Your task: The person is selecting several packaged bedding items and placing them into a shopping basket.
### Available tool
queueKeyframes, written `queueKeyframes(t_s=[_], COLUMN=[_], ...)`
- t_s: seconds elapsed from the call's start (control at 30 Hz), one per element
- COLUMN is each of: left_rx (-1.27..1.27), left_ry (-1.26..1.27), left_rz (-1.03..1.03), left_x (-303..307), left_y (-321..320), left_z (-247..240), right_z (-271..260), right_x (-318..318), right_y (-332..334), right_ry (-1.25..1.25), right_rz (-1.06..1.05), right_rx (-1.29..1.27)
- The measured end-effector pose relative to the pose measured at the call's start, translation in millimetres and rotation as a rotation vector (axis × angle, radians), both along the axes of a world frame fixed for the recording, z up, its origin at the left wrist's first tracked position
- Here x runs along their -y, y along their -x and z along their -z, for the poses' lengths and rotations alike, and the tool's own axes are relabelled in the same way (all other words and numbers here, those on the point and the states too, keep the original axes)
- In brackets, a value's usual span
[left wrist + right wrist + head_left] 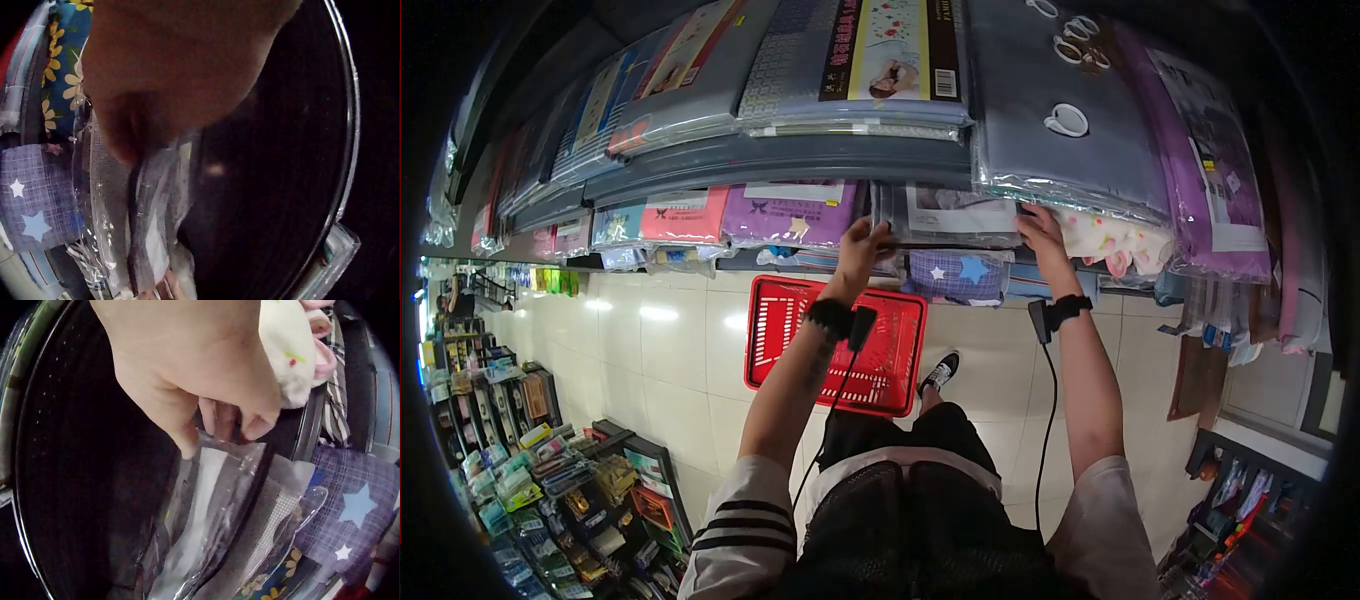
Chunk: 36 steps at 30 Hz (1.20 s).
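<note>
A grey packaged fabric item (955, 215) in clear plastic, with a white label, lies on the lower shelf between my hands. My left hand (862, 258) grips its left edge with curled fingers; in the left wrist view the hand (169, 75) covers the near end of the pack. At the right corner, my right hand (1045, 240) pinches the plastic. The right wrist view shows the thumb and fingers of the hand (194, 369) at the edge of the clear wrapping (212, 487).
Folded packs (880, 80) fill the upper shelf (780, 160) close above my hands. Purple packs (795, 215) and a white floral cloth (1115, 245) flank the hands. Star-patterned fabric (955, 278) sits lower down. A red basket (900, 400) stands on the floor by my feet.
</note>
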State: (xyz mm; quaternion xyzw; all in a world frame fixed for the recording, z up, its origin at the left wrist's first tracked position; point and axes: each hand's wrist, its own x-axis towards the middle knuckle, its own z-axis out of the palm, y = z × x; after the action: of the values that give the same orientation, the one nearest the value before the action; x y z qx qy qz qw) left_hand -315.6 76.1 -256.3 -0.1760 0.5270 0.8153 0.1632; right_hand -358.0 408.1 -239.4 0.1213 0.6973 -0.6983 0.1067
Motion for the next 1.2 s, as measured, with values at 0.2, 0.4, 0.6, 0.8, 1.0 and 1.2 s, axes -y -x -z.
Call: queueKeyframes(t_s=[0.2, 0.4, 0.6, 0.8, 1.0, 1.2], left_rx=[0.086, 0.005, -0.062, 0.378, 0.491, 0.333], left_ry=[0.200, 0.463, 0.322, 0.461, 0.193, 0.282], left_rz=[-0.325, -0.184, -0.177, -0.164, -0.216, -0.360], left_x=[-12, 0, 18, 118, 181, 128], left_y=[11, 10, -101, -231, -310, -298], left_z=[48, 66, 65, 95, 139, 73], right_z=[40, 98, -14, -122, -205, -232], right_x=[13, -4, -30, -126, -113, -100], right_y=[-37, -40, -96, -119, -92, -66], right_ry=[-0.230, -0.597, -0.214, 0.344, 0.240, 0.500], right_rz=[-0.001, 0.026, 0.411, 0.548, 0.630, 0.700], right_rx=[0.206, -0.281, -0.173, -0.285, -0.349, -0.349])
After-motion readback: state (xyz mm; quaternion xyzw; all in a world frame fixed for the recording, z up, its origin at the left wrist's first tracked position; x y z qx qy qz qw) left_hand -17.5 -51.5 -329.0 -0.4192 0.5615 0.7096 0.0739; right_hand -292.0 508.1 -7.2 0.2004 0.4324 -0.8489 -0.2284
